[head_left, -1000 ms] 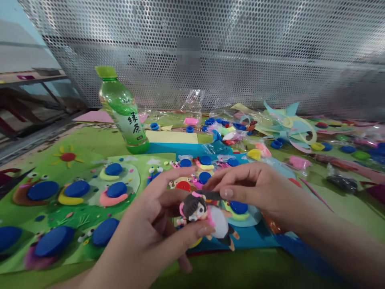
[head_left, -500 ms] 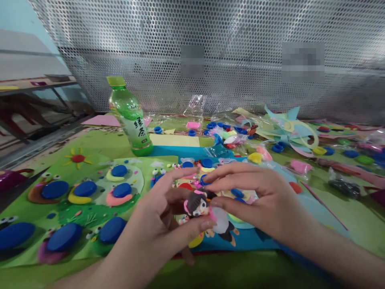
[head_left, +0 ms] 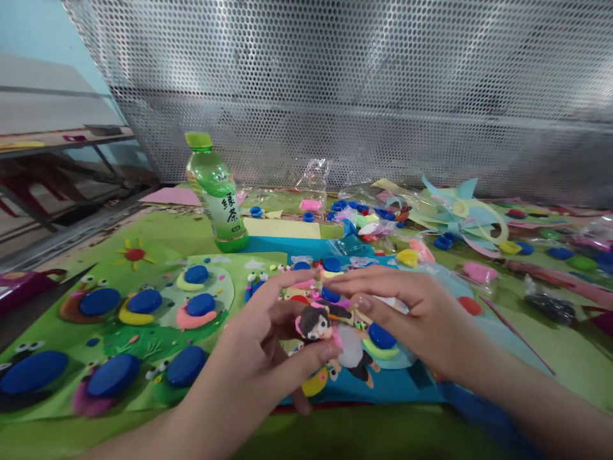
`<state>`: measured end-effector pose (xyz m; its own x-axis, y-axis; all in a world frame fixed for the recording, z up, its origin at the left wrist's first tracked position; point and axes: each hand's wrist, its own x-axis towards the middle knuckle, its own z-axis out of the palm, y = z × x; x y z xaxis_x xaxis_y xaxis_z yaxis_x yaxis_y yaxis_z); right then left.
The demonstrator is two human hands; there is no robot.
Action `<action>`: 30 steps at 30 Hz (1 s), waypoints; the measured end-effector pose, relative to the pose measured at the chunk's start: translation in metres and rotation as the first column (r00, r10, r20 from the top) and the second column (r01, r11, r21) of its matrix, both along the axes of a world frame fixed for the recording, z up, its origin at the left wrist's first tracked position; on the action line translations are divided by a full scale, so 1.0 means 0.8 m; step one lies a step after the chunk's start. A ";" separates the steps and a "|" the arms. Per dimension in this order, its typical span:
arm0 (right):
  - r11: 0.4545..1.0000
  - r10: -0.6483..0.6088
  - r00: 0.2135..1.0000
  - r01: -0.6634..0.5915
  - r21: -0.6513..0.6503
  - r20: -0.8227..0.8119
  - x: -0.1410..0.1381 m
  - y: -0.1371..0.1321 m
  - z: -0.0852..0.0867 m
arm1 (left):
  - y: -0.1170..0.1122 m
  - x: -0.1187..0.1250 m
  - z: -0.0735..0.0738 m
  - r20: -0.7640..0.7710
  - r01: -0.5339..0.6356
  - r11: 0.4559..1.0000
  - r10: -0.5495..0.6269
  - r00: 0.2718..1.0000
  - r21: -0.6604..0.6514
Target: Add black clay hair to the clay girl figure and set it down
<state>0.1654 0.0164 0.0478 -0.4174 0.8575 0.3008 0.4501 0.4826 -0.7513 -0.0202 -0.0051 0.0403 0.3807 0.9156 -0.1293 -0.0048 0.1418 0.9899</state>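
Note:
A small clay doll [head_left: 352,345] with dark hair, pink hair ties, a white top and black trousers is pinched between the thumb and fingers of my left hand [head_left: 268,345]. Its head points left and its feet point to the lower right. My right hand [head_left: 412,313] hovers just beside the doll, thumb apart from the stretched fingers, with nothing seen in it. Beneath both hands lies a blue craft sheet [head_left: 397,386] covered with clay figures, partly hidden. Left of my left hand, a green craft sheet [head_left: 163,268] carries several clay snails with blue caps, such as a yellow snail [head_left: 138,308].
A green tea bottle [head_left: 218,198] stands behind the sheets. Blue bottle caps, a pink clay packet [head_left: 480,273], a black clay packet [head_left: 549,303] and curled paper strips [head_left: 472,211] lie to the right and back. A perforated metal panel [head_left: 335,89] rises behind the table.
My right hand's thumb has drawn away from the doll's hair to the upper right. The doll stays in my left hand. The whole view has shifted slightly.

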 end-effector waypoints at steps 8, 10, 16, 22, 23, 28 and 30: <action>0.977 0.002 0.992 -0.029 -0.213 -0.124 -0.003 0.004 0.000 | 0.004 0.000 -0.009 -0.009 0.036 0.999 -0.036 0.999 0.022; 0.959 0.020 0.984 -0.069 -0.275 -0.178 -0.002 0.006 0.001 | 0.006 0.000 -0.009 -0.019 0.050 0.999 -0.049 0.999 0.016; 0.834 0.035 0.963 -0.176 -0.523 -0.268 0.004 0.013 0.001 | 0.003 0.001 -0.002 -0.030 0.021 1.000 -0.021 0.999 -0.020; 0.846 -0.004 0.973 -0.120 -0.519 -0.232 0.003 0.008 0.002 | -0.001 0.004 0.003 -0.038 0.008 1.000 -0.009 0.999 -0.025; 0.843 -0.007 0.970 -0.125 -0.522 -0.243 0.002 0.007 0.002 | -0.002 0.005 0.003 -0.040 -0.003 1.000 0.002 0.999 -0.028; 0.841 0.000 0.962 -0.147 -0.521 -0.272 -0.002 0.010 -0.001 | -0.003 0.005 0.002 -0.034 0.013 1.000 -0.014 0.999 -0.016; 0.848 -0.016 0.968 -0.119 -0.517 -0.250 -0.002 0.011 -0.002 | -0.003 0.004 0.000 -0.031 0.028 1.000 -0.029 0.999 -0.013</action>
